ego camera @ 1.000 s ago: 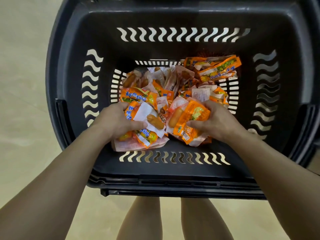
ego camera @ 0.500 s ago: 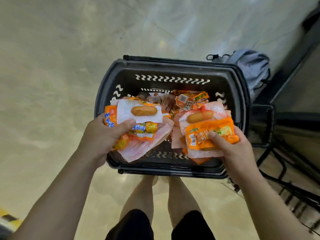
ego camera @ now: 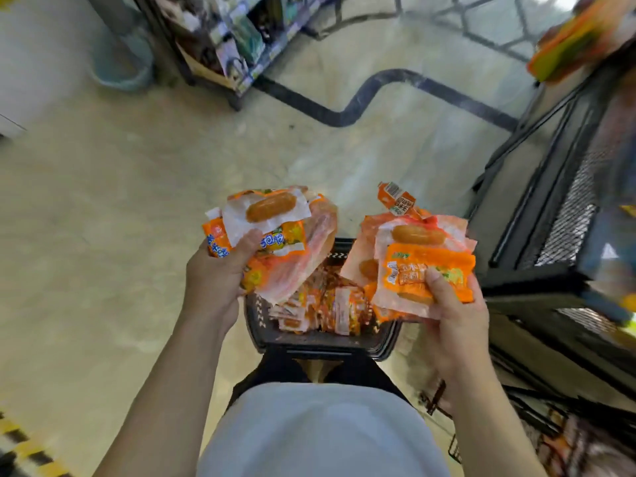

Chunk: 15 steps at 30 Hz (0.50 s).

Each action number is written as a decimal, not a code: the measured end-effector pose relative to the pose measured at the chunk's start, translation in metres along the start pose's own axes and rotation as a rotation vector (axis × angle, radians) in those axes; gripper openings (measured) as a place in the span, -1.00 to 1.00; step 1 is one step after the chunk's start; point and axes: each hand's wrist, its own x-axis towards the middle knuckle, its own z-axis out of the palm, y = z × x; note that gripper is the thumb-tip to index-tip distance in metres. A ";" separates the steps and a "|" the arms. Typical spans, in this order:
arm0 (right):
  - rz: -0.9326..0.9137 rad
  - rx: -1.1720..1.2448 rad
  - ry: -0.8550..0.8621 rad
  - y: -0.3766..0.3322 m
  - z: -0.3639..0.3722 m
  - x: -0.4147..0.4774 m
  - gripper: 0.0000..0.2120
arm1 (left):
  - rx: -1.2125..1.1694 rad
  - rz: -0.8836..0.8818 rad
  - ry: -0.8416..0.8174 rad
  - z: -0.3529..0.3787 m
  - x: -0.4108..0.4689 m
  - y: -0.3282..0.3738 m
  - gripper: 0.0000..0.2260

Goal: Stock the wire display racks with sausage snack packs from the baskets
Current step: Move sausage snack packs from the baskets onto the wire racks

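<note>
My left hand (ego camera: 216,273) grips a bundle of orange sausage snack packs (ego camera: 272,232), thumb across the top pack. My right hand (ego camera: 451,315) grips a second bundle of sausage packs (ego camera: 420,259), thumb pressed on an orange label. Both bundles are raised above the black basket (ego camera: 320,342), which stands on the floor below my hands with several more packs (ego camera: 330,304) inside. A black wire display rack (ego camera: 564,208) stands to the right, close to my right hand.
A dark shelf unit with packaged goods (ego camera: 237,39) stands at the back. Orange packs (ego camera: 571,46) lie blurred on top of the rack at upper right. A black curved bar (ego camera: 378,94) crosses the floor. A yellow-black striped strip (ego camera: 24,449) shows at bottom left.
Both hands have lifted their bundles out of the basket and higher. The view has swung up from the basket, bringing the wire rack and shelves into sight.
</note>
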 end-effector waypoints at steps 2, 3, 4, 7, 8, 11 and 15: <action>-0.037 0.027 -0.032 -0.027 0.004 -0.015 -0.58 | -0.044 0.056 -0.004 0.006 -0.020 0.028 -0.73; -0.051 0.039 -0.051 -0.039 0.005 -0.021 -0.60 | -0.067 0.081 -0.014 0.008 -0.029 0.040 -0.71; -0.067 0.056 -0.071 -0.051 0.007 -0.026 -0.59 | -0.088 0.108 -0.027 0.011 -0.037 0.052 -0.69; -0.112 0.095 -0.135 -0.085 0.013 -0.040 -0.56 | -0.133 0.166 -0.061 0.015 -0.054 0.083 -0.58; -0.130 0.106 -0.155 -0.095 0.014 -0.045 -0.57 | -0.149 0.173 -0.074 0.016 -0.060 0.090 -0.56; -0.191 0.144 -0.181 -0.118 0.017 -0.063 -0.60 | -0.185 0.183 -0.103 0.016 -0.073 0.108 -0.59; -0.270 0.165 -0.112 -0.125 0.016 -0.092 -0.60 | -0.186 0.177 -0.184 0.011 -0.084 0.118 -0.59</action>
